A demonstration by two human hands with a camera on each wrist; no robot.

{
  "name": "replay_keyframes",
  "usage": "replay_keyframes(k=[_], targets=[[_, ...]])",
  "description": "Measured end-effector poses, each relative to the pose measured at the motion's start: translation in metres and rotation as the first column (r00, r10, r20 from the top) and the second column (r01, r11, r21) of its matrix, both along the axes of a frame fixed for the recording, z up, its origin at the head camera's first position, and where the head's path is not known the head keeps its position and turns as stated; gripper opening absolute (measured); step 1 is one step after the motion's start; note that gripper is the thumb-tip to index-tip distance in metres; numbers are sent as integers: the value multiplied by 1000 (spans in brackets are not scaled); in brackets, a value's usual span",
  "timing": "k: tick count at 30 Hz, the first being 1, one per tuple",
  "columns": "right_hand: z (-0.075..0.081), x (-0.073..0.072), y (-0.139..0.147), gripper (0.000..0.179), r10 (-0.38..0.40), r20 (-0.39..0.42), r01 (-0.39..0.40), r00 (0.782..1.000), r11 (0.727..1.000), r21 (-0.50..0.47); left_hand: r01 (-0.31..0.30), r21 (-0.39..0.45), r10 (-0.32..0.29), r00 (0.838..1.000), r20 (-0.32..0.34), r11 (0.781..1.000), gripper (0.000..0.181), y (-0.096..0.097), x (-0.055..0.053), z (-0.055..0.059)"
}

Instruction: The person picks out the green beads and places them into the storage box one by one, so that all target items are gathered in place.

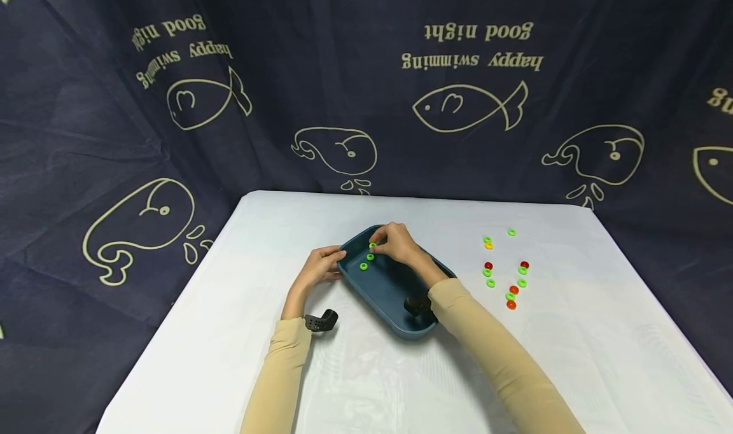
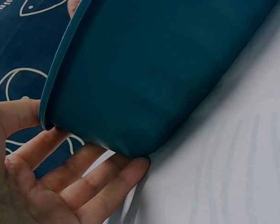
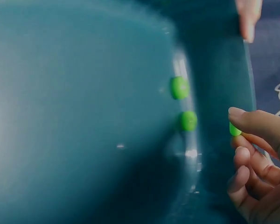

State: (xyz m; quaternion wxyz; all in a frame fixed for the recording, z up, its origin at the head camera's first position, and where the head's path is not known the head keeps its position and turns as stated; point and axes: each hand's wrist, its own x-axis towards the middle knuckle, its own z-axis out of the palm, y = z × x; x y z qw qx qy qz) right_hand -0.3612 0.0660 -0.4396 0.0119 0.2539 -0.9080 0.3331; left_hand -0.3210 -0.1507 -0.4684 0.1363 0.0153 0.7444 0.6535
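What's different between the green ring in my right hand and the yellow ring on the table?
Colour: the held ring is green, the other ring yellow. State: the held ring is pinched in your right hand; the other ring lies on the white table, next to another green ring. Both are small.

- Upper L of frame, head cam: "good night" [image 1: 168, 31] over "happy swimming" [image 1: 183, 63], pale print on dark cloth [image 1: 343, 58], upside down, slanted.
- Upper ctr-R, same cloth: same 2 lines again, "good night" over "happy swimming", upside down, approx. level.
- Far R edge, same cloth: word frag. [image 1: 720, 100], prob. "ng", rest cut off by frame.
- L wrist cam, upper L corner: cloth w/ partial word, "ing" [image 2: 2, 9] legible, rest cut off.
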Motion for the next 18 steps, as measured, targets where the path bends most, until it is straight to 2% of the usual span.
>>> replay_keyframes(k=[7, 12, 18], targets=[[-14, 1, 1, 13, 1, 44, -4, 999, 998, 64, 2, 3, -2, 1000, 1, 1000, 48, 1, 1, 1], [-14, 3, 1, 11, 17, 64, -22, 998, 997, 76, -2, 0, 2, 1000, -4, 1000, 48, 1, 0, 1], [-16, 4, 0, 13, -17, 109, 2, 994, 991, 136, 1, -3, -1, 1000, 3, 1000, 50, 0, 1, 1]])
